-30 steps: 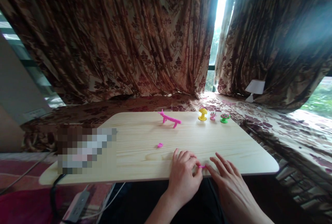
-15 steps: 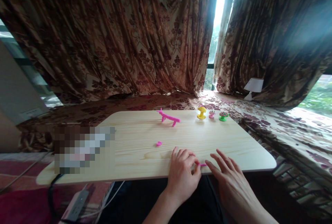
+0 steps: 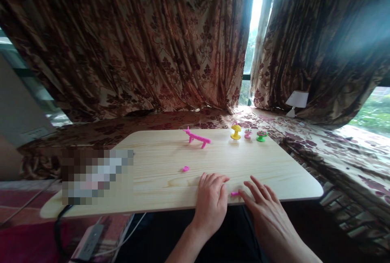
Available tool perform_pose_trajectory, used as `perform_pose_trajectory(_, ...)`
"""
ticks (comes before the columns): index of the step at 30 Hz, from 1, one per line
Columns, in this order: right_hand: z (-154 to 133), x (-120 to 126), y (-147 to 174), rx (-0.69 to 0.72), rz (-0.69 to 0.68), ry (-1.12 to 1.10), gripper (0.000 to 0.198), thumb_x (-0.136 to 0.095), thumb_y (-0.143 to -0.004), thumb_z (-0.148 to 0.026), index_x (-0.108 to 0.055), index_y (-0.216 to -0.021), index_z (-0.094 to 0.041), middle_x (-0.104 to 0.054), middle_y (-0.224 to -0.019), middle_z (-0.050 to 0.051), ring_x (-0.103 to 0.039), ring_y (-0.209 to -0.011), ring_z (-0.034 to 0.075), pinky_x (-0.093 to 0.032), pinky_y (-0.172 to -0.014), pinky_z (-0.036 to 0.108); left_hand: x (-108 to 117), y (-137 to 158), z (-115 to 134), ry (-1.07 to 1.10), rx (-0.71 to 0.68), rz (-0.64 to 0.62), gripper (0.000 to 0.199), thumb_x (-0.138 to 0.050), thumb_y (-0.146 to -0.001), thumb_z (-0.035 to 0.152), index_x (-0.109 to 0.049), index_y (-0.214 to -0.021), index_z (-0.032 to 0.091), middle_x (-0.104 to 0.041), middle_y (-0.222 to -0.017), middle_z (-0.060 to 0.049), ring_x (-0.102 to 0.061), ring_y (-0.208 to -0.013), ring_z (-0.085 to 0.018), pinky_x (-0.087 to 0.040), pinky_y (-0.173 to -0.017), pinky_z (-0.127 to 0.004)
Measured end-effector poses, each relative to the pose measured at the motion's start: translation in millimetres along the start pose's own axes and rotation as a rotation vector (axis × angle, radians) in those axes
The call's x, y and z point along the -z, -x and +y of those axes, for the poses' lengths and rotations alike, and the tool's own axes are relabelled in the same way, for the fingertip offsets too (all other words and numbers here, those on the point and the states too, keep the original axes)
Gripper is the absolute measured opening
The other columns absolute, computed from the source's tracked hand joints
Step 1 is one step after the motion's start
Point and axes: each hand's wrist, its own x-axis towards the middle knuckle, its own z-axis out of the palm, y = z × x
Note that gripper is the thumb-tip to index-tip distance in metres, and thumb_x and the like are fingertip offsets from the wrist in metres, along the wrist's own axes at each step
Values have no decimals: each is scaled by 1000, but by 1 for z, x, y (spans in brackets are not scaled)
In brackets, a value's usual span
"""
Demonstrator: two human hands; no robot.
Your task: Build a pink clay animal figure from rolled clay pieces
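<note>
A short pink roll [image 3: 235,193], apparently modelling clay, lies near the table's front edge between my hands. My left hand [image 3: 211,194] rests on the tabletop just left of it, holding nothing, its fingers stretched forward. On the other side, my right hand [image 3: 263,198] has its fingers spread, and the index fingertip is at the roll's right end, seemingly touching it. Farther forward and left sits a small pink lump [image 3: 185,169]. A pink four-legged animal figure [image 3: 198,137] with a long thin body stands near the far edge.
The pale wooden table [image 3: 146,190] has rounded corners. A yellow mushroom figure [image 3: 235,131], a small pink one [image 3: 248,134] and a green one [image 3: 262,136] stand at its far right. A blurred-out object [image 3: 97,177] lies on the left. A white lamp [image 3: 297,100] stands beyond.
My left hand has let go of the pink roll and drawn slightly left, its fingers now extended. The right hand has barely moved, index finger still at the roll's end.
</note>
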Motion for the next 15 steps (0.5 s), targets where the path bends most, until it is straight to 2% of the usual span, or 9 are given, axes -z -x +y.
perform_pose_trajectory(6,-2,3,0,-1,-2,22,56,-49,-71,-8,-54,-123,-27,-48,-136,5,-25,-134,28,-28,-103,45,-1,1,1,-29,-20,-6,27,-42,-83,10,-60,-97,24,-63,-97,-1,-54,-98,-19,-24,-105,-46)
perform_pose_trajectory(10,-1,0,-5,-8,10,30,52,-51,-72,-9,-56,-120,-27,-49,-135,6,-28,-133,28,-28,-103,45,0,2,2,-37,-31,-17,24,-50,-77,12,-60,-95,24,-62,-96,-1,-54,-98,-20,-22,-106,-46)
perform_pose_trajectory(15,0,-2,5,1,15,14,53,-53,-72,-13,-54,-123,-29,-48,-136,5,-27,-133,27,-28,-104,45,0,3,3,-59,-66,-43,17,-59,-72,17,-62,-87,25,-61,-93,-2,-54,-97,-21,-20,-107,-48)
